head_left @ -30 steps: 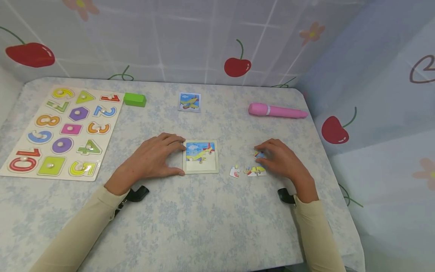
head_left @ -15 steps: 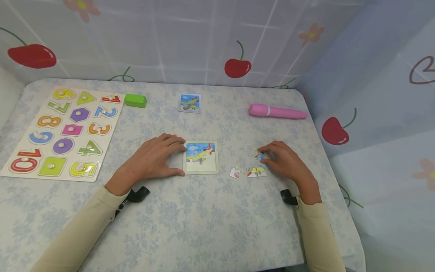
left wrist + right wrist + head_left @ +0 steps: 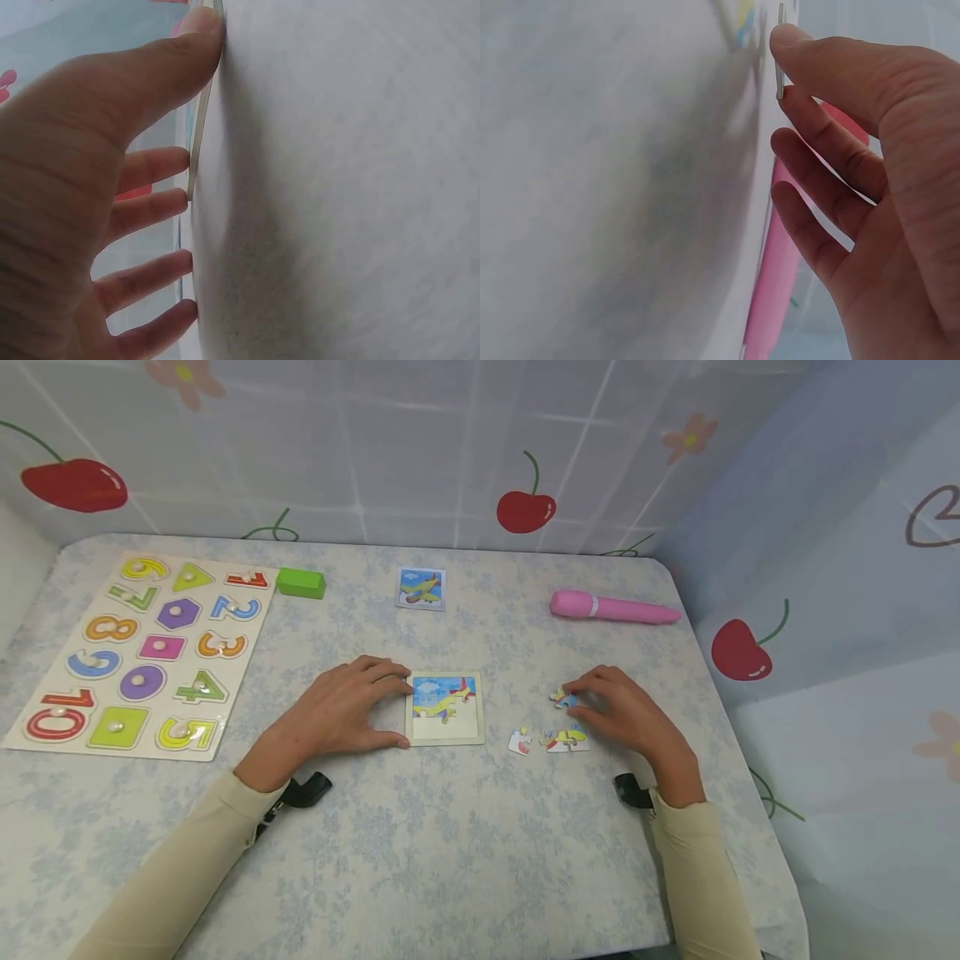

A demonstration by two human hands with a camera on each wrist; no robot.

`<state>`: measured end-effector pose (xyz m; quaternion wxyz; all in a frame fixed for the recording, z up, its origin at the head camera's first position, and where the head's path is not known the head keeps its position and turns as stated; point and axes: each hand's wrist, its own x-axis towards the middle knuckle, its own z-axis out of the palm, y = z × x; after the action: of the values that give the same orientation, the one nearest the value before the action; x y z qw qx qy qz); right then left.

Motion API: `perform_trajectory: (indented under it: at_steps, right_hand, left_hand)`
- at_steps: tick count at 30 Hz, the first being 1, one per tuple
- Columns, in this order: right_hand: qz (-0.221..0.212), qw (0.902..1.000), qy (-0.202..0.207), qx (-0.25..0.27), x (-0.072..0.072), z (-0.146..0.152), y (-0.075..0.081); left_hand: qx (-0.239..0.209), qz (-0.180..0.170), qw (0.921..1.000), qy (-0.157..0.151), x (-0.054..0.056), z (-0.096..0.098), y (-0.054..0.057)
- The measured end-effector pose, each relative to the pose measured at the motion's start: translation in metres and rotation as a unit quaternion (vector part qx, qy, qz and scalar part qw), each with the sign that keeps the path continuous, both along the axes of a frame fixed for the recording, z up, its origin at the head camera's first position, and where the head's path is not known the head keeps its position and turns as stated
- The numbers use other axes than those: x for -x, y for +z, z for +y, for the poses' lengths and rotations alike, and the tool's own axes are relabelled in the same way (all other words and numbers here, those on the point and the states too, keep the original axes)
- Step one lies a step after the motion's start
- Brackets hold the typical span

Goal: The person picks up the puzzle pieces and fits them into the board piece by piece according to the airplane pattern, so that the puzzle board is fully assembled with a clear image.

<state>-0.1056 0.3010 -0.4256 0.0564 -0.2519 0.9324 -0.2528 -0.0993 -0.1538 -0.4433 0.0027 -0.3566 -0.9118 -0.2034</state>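
Note:
In the head view, my left hand [image 3: 341,706] rests at the left side of a square jigsaw tray [image 3: 446,742]. Its thumb and fingers, fairly straight and spread, touch the tray's edge, also visible in the left wrist view. The tray's upper part is filled with an airplane picture in blue, yellow and red; its lower part is bare. My right hand [image 3: 626,714] pinches a small blue and yellow puzzle piece [image 3: 561,697] between thumb and index finger. In the right wrist view that piece [image 3: 780,75] appears edge-on. Loose puzzle pieces [image 3: 566,741] lie just below, with another piece [image 3: 520,741] closer to the tray.
A number-and-shape peg board [image 3: 161,672] lies at the left, with a green block [image 3: 301,582] by its corner. Behind the tray is a small airplane picture card [image 3: 421,589]. A pink pen-like stick [image 3: 615,607] lies at the back right.
My right hand shifts slightly right, then back left, and the pinched piece turns so more yellow shows. The left hand and tray stay put.

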Motion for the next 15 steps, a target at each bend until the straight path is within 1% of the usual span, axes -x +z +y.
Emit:
perform_trajectory:
  at_steps: [6,15]
  right_hand:
    - [0.004,0.9998,0.019,0.001,0.006,-0.014,0.006]
    - [-0.004,0.9991,0.041,-0.005,0.012,-0.043,0.014]
  left_hand:
    - [0.003,-0.002,1.0000,0.001,-0.001,0.000,0.000]
    - [0.008,-0.012,0.9999,0.008,0.000,0.000,0.001]
